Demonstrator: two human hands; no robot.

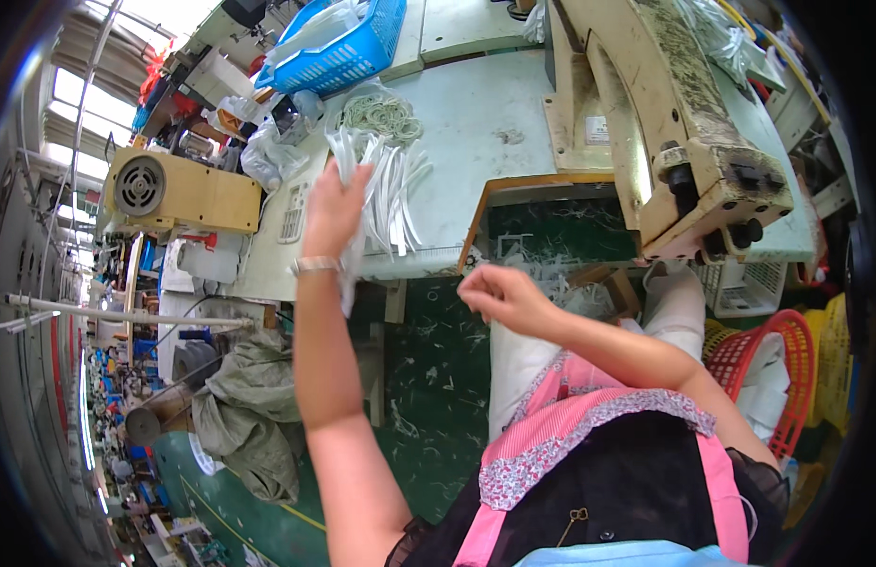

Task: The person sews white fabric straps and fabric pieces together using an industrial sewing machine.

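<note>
Worktable (457, 123): pale green, smooth, scuffed in patches. White strips (395, 203), narrow, flat and flexible, are lying in a loose bundle left of the cutout, their lower ends fanning toward the front edge. Pale-green coiled loops (381, 115), cord-like, are sitting in clear film just behind them.

Left hand (336, 213): bending narrow at the left side of the bundle, blurred; a white length is trailing below it past the table edge. Cannot tell whether the fingers are gripping it. A pale bracelet (317, 265) is circling the wrist.

Right hand (504, 298): being held narrow, loosely curled, thumb near the fingertips, in front of the cutout and apart from the strips.

Surroundings: cream metal sewing machine (684, 104), paint grimy and chipped, is standing at right; yellowish motor housing (187, 194), boxy with a round slotted grille, at left. Blue plastic basket (348, 52), perforated, is resting at the back. Grey-green cloth (253, 406) is hanging in heavy folds.

Markings: a small white label (598, 129) is showing on the machine's base; print too small to read.
</note>
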